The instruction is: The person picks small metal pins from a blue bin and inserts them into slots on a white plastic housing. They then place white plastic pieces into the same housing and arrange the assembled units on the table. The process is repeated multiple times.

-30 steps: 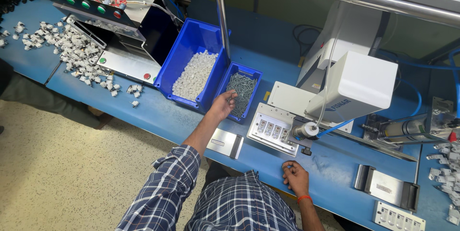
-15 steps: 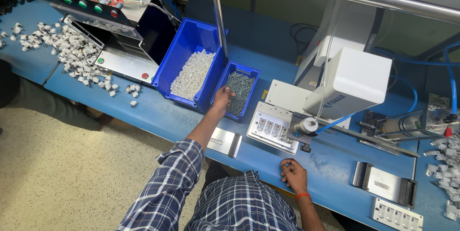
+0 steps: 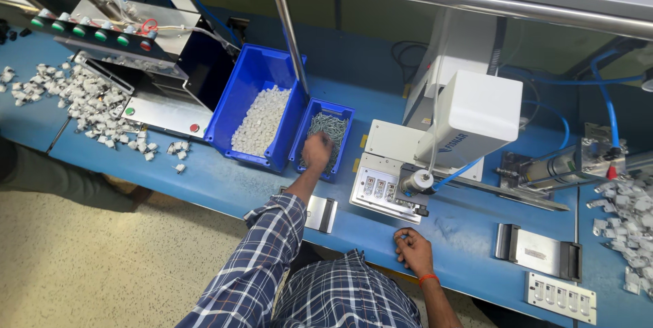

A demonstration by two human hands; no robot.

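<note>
Along the left end of the blue worktop [image 3: 224, 188] lies a scatter of small white parts [image 3: 88, 107], running off past the left edge. Next comes the large blue bin [image 3: 239, 90] of white pieces, a slanting steel post crossing over its right wall. Beside it sits the small blue bin [image 3: 340, 112] of grey screws [image 3: 326, 124], and my left hand [image 3: 317, 150] is down inside it, fingers bunched among the screws; whether they have pinched any I cannot tell, since the back of my hand covers the tips. Right of that, a metal fixture plate [image 3: 381, 188] sits under the white press head [image 3: 476, 114], partly covered by it. My right hand [image 3: 413, 250] rests near the worktop's near edge, fingers curled loosely, holding nothing I can make out.
</note>
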